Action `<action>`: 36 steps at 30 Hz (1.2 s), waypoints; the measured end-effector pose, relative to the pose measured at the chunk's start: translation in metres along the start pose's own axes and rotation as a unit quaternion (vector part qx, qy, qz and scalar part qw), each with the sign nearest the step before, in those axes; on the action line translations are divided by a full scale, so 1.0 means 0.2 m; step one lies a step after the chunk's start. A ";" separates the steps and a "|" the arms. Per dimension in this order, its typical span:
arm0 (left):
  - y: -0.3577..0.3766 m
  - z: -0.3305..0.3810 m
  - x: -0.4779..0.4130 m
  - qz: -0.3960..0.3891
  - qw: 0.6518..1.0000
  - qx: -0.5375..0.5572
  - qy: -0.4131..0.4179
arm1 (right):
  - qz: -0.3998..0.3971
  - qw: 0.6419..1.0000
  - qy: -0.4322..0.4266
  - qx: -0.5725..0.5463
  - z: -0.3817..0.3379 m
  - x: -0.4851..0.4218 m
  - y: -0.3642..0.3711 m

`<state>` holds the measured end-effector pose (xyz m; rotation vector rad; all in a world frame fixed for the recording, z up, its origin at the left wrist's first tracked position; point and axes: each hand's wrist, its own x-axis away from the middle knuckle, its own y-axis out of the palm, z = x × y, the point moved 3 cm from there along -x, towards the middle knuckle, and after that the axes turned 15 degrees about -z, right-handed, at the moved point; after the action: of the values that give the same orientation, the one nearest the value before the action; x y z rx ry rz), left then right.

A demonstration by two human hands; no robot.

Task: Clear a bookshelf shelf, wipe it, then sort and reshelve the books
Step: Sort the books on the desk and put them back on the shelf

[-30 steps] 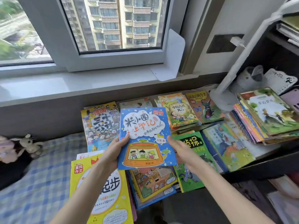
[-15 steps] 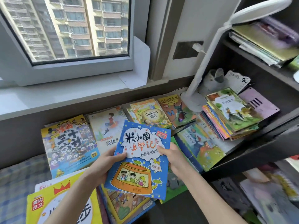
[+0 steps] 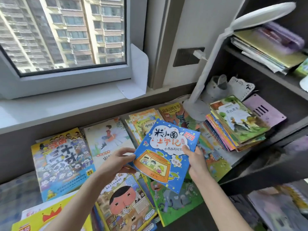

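A thin blue picture book with a white cloud title and an orange drum drawing is held in the air, tilted to the right. My left hand pinches its left edge. My right hand grips its right edge, thumb on the cover. Under it, many children's books lie flat and overlapping: a crowded cartoon book, a white book with a girl, a round-faced character book and a green book. A stack of books lies on the dark shelf to the right.
A white desk lamp stands on the shelf by the wall. A purple board lies behind the stack. Papers fill the shelf above. More books lie on the shelf below. The window sill runs behind.
The blue book has moved right toward the shelf and tilted more clockwise. The view has swung right, and the round-faced book beneath is now uncovered.
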<state>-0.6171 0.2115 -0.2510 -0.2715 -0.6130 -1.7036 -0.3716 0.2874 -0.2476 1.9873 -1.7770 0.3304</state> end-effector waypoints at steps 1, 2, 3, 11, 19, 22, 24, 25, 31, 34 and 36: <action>-0.01 -0.01 0.00 0.001 1.000 -0.006 -0.006 | -0.004 1.000 0.001 -0.001 0.00 -0.02 0.00; -0.02 -0.02 0.01 0.001 1.000 -0.010 -0.012 | -0.012 1.000 0.002 -0.001 0.00 -0.04 0.01; -0.04 -0.03 0.02 0.005 1.000 -0.011 -0.017 | -0.022 1.000 0.003 0.002 0.00 -0.05 0.03; -0.21 -0.11 0.14 0.112 0.994 -0.003 -0.003 | -0.115 0.990 0.018 0.084 0.06 -0.15 0.28; -0.53 -0.12 0.37 0.227 0.972 -0.058 -0.032 | -0.213 0.966 0.072 0.126 0.15 -0.22 0.59; -0.65 -0.10 0.44 0.231 0.969 -0.079 -0.037 | -0.233 0.964 0.083 0.099 0.18 -0.24 0.72; -0.73 -0.07 0.48 0.238 0.966 -0.089 -0.037 | -0.246 0.961 0.094 0.084 0.19 -0.26 0.79; -0.76 -0.05 0.49 0.245 0.965 -0.092 -0.033 | -0.258 0.958 0.102 0.077 0.19 -0.26 0.83; -0.84 0.03 0.49 0.288 0.956 -0.058 0.008 | -0.261 0.961 0.088 0.032 0.22 -0.24 0.87; -0.82 0.02 0.46 0.289 0.956 -0.052 0.006 | -0.232 0.970 0.065 0.021 0.23 -0.23 0.82; -0.79 -0.01 0.43 0.272 0.961 -0.056 0.002 | -0.209 0.976 0.047 0.022 0.23 -0.22 0.75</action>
<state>-0.7880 0.1567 -0.2486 -0.4700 -0.3903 -1.2061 -0.5305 0.2945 -0.2819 2.2704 -1.2602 0.3199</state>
